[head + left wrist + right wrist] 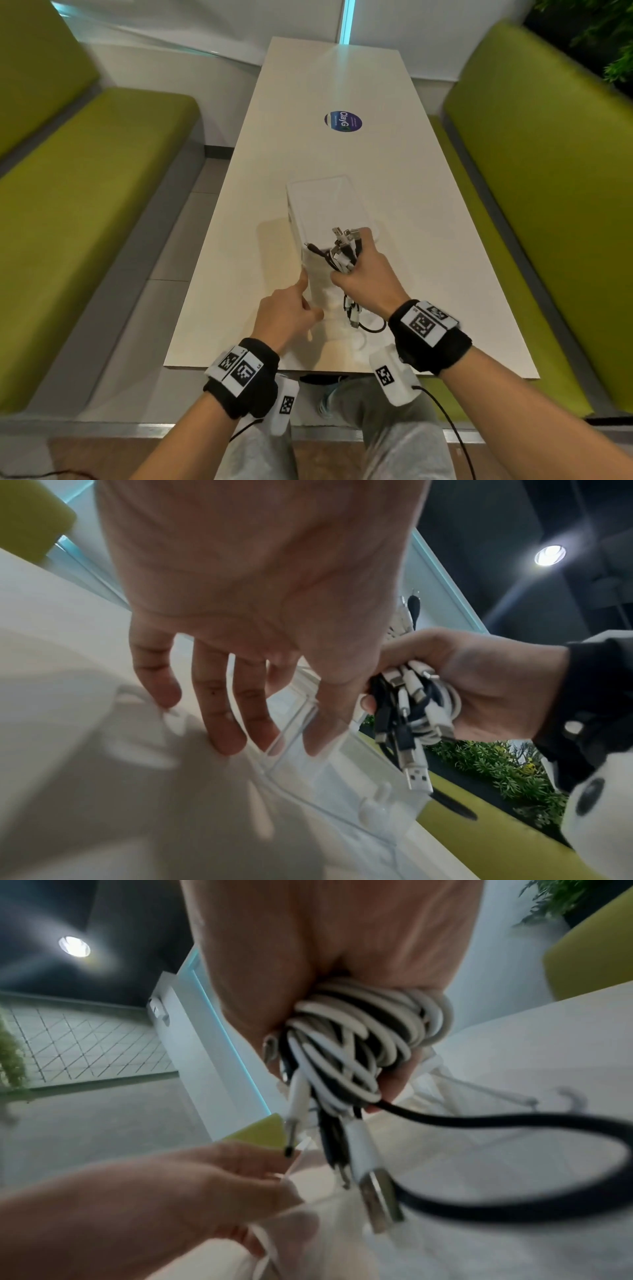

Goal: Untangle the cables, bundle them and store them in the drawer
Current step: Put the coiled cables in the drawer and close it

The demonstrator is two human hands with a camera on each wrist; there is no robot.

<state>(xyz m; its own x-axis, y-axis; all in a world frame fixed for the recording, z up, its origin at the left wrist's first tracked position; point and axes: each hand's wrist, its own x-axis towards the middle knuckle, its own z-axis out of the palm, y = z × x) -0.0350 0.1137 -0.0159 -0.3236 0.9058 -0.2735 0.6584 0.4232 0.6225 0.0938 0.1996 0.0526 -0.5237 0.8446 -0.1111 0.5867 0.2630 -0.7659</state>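
A white drawer unit (pixel 329 202) stands in the middle of the cream table (pixel 239 274). My right hand (pixel 358 265) grips a bundle of white and black cables (pixel 342 255) just above the unit's near end. Plug ends stick up out of my fist, and more plugs with a black loop (pixel 371 329) hang below it. In the right wrist view the coiled bundle (pixel 359 1042) fills my palm. My left hand (pixel 310 296) holds the clear drawer's front wall (pixel 291 734) between thumb and fingers (pixel 226 737). The drawer's inside is mostly hidden.
Green padded benches (pixel 85 205) (pixel 548 171) run along both sides of the narrow table. A round dark sticker (pixel 343 121) lies further up the tabletop. The table's near edge (pixel 342 371) is just past my wrists, above my knees.
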